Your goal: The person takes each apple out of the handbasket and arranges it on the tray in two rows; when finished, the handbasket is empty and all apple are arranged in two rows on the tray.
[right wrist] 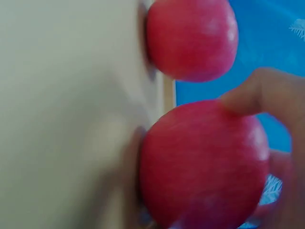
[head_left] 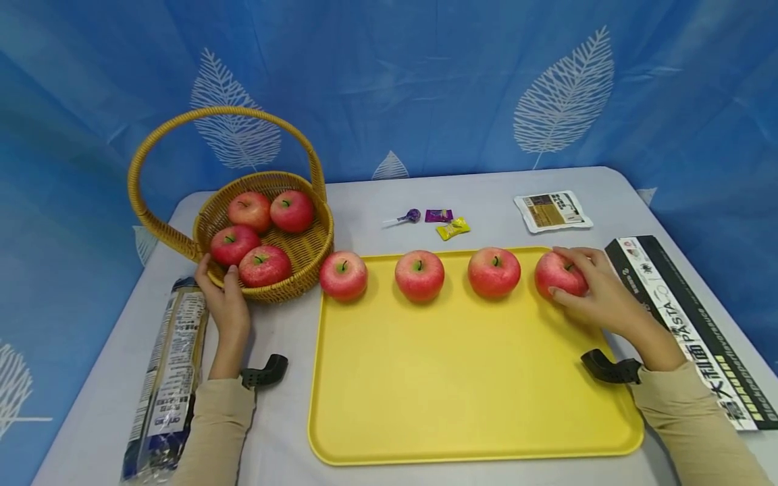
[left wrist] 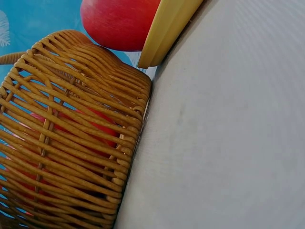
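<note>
White table (head_left: 279, 432); right grip (head_left: 602, 293) holds rightmost apple (head_left: 554, 273).

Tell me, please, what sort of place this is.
Probably a staged indoor setup, though the wider room is not shown: a leaf-printed blue cloth hangs behind a white table, where a wicker basket and a yellow tray hold apples.

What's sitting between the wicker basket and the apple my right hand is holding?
Three red apples sit in a row along the far edge of the yellow tray; the head view shows them.
</note>
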### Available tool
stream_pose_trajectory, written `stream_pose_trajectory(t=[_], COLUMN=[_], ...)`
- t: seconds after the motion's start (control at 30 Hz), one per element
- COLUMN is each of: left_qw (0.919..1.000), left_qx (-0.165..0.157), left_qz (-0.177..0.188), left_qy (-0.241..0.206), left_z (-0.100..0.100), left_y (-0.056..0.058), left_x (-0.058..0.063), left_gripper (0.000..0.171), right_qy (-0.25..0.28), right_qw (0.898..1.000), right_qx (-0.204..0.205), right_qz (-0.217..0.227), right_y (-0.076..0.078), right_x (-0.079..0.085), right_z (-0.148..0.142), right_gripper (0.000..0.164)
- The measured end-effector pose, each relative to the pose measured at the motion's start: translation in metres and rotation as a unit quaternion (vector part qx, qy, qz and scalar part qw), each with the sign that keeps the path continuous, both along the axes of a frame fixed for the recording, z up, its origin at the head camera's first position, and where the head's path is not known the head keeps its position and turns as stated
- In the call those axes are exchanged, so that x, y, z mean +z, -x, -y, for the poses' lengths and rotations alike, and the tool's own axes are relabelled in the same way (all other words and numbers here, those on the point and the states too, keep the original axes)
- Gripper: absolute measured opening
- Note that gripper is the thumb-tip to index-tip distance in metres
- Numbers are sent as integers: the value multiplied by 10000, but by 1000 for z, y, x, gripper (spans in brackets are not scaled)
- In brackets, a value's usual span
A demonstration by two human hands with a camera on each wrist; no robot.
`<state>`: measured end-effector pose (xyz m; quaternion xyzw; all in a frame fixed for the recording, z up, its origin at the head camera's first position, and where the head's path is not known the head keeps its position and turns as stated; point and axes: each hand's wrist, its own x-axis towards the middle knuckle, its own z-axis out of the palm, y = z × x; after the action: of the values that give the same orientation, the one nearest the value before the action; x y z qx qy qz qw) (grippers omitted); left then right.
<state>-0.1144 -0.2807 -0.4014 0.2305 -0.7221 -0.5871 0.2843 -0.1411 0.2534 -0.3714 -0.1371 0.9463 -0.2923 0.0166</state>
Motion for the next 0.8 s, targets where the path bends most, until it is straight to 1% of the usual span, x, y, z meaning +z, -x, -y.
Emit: stream_pose_trajectory(t=[0.07,0.13,0.17,0.27,0.37,0.47,0.6,0.7,0.77,0.8], left_qw=[10000,10000,10000,10000,9999,9999,10000,10000,10000,9999], left_qx=[-11,-24,-35,-41,-25,-20,-35,-38,-29,-41], left_qz=[7,10,19,51,102,94,33,2,-13,-22], left_qy=[1,14,26,33,51,60,65,86,89,95], left_z=[0,0,0,2,4,5,5,2,2,2], left_y=[0,0,-1,-1,-1,-1,-1,0,-1,-1], left_x=[-1,-1,-1,-2,-3,-4,-4,-3,-2,-1], left_gripper=[48,49,49,49,49,50,50,49,49,49], right_qy=[-118,-204,-232,-86,170,469,738,719,644,566], right_qw=[9998,9996,9995,9986,9942,9874,9741,9634,9590,9586], right_qx=[63,151,199,353,606,879,1300,1647,1838,1905], right_qz=[128,118,39,-396,-869,-1232,-1697,-1992,-2059,-2039], right_y=[1,2,3,5,8,12,15,15,13,13], right_x=[3,9,13,30,49,64,71,68,63,59], right_z=[1,2,4,18,46,88,157,213,251,269], right_gripper=[76,80,82,82,77,67,54,50,48,48])
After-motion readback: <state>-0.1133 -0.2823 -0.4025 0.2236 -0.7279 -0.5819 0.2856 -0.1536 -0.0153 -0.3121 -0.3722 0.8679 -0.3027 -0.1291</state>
